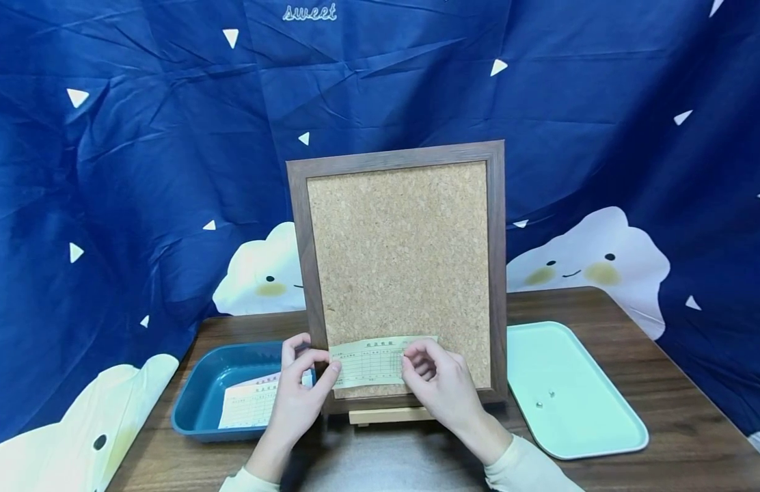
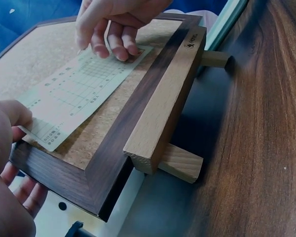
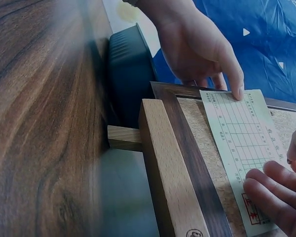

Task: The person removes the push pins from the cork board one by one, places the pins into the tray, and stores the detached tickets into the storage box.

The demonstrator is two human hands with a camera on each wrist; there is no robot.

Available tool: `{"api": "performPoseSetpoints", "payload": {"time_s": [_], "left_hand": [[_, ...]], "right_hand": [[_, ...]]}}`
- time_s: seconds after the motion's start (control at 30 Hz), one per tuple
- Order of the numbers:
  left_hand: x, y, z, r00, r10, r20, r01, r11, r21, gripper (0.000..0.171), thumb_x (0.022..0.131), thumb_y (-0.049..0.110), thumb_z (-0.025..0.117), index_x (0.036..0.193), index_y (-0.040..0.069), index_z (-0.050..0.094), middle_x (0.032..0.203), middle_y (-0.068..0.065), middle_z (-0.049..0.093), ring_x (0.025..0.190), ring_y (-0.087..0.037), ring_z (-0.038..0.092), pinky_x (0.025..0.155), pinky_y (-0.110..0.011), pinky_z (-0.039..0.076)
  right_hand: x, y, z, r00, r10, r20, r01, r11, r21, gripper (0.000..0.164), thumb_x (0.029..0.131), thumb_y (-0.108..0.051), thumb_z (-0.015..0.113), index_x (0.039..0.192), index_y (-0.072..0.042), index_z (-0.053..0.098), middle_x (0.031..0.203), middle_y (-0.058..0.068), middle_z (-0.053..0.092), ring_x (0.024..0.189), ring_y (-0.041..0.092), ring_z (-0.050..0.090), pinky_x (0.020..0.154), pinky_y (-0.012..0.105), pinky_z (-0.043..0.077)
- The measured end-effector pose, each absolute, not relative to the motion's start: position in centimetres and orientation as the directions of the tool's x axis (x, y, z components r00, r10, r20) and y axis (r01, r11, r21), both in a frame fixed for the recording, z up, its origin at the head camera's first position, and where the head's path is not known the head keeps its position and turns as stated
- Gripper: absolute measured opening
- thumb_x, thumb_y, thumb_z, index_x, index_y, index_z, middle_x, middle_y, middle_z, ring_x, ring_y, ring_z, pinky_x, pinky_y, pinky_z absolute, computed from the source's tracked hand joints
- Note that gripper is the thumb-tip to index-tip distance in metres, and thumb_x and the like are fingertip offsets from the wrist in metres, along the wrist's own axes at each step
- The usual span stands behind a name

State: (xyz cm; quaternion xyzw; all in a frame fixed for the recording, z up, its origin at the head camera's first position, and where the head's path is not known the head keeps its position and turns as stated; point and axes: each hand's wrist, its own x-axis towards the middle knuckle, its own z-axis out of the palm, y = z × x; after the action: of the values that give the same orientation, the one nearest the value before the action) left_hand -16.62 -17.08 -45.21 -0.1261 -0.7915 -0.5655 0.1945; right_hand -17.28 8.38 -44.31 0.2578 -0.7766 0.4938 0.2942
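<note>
A pale green printed receipt slip [image 1: 369,363] lies flat against the lower part of a cork board [image 1: 404,253] with a dark wood frame. At the slip's left end, my left hand [image 1: 299,389] holds it with the thumb on top. Its other fingers reach behind the board's frame [image 2: 54,170]. Over the slip's right half, my right hand [image 1: 444,386] pinches a tiny pin between thumb and index finger, mostly hidden by the fingertips. The remaining right fingers [image 3: 271,197] curl close above the paper.
A light wooden stand [image 2: 163,98] props the board up. On the left, a blue bin [image 1: 192,403] contains more printed slips [image 1: 247,406]. To the right lies a mint tray [image 1: 577,430] with two small shiny pieces [image 1: 546,400]. Behind hangs a blue curtain [image 1: 171,171].
</note>
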Motion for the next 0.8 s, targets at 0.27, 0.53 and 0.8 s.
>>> {"api": "performPoseSetpoints", "payload": {"time_s": [0.27, 0.53, 0.8], "left_hand": [[-16.73, -17.27, -45.32, -0.865, -0.042, 0.5, 0.465, 0.308, 0.83, 0.014, 0.096, 0.002, 0.078, 0.093, 0.016, 0.077, 0.135, -0.007, 0.043, 0.116, -0.016, 0.045, 0.089, -0.028, 0.043], [-16.63, -17.54, -45.09, -0.857, -0.051, 0.512, 0.476, 0.302, 0.826, 0.011, 0.094, 0.001, 0.078, 0.096, 0.011, 0.078, 0.12, -0.005, 0.043, 0.101, -0.014, 0.046, 0.08, -0.03, 0.043], [-16.49, -17.86, -45.05, -0.853, -0.055, 0.519, 0.477, 0.318, 0.819, 0.013, 0.097, 0.001, 0.076, 0.096, 0.013, 0.077, 0.102, -0.01, 0.051, 0.08, -0.021, 0.046, 0.07, -0.027, 0.042]], "right_hand": [[-17.29, 8.53, -44.26, -0.686, -0.116, 0.718, -0.7, 0.377, -0.607, 0.022, 0.086, 0.011, 0.075, 0.094, -0.008, 0.069, 0.076, -0.001, 0.072, 0.067, -0.004, 0.061, 0.056, 0.015, 0.054], [-17.24, 8.65, -44.33, -0.679, -0.12, 0.724, -0.709, 0.362, -0.605, 0.023, 0.086, 0.012, 0.075, 0.094, -0.009, 0.069, 0.076, -0.001, 0.073, 0.067, -0.003, 0.062, 0.056, 0.015, 0.054], [-17.18, 8.8, -44.3, -0.678, -0.122, 0.725, -0.709, 0.368, -0.602, 0.023, 0.086, 0.012, 0.074, 0.094, -0.009, 0.07, 0.076, -0.002, 0.073, 0.066, -0.004, 0.061, 0.055, 0.015, 0.054]]}}
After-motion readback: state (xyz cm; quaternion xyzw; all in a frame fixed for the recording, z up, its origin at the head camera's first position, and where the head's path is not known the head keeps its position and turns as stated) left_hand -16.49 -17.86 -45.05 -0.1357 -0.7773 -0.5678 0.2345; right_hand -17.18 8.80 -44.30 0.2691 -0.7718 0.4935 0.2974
